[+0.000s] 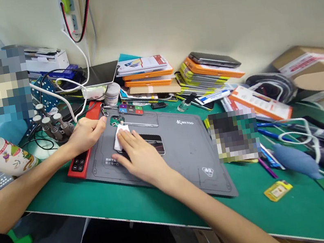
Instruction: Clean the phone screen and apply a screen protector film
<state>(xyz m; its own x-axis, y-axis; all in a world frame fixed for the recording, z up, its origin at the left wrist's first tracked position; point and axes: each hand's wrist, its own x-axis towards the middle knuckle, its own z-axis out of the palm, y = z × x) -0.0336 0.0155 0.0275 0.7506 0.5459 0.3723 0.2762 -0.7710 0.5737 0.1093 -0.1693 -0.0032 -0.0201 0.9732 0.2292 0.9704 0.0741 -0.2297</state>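
Note:
A dark phone (155,142) lies screen up on the grey work mat (183,155). Over its left end, my right hand (139,154) presses a white tissue (122,134) down with its fingers stretched flat and the thumb apart. My left hand (86,133) is closed in a fist above the mat's red control strip (78,168), beside several upright metal-capped screwdrivers (53,125). Whatever the fist holds, if anything, is hidden. Just beyond the tissue are small green circuit pieces (114,121) and a clear case-like tray (141,118).
Stacked orange-edged boxes (148,74) line the wall behind the mat. On the left stands a patterned cup (5,152). Cables, a blue air blower (295,160) and a yellow packet (278,190) are on the green table (195,211) to the right. A white cable (65,100) hangs near my left hand.

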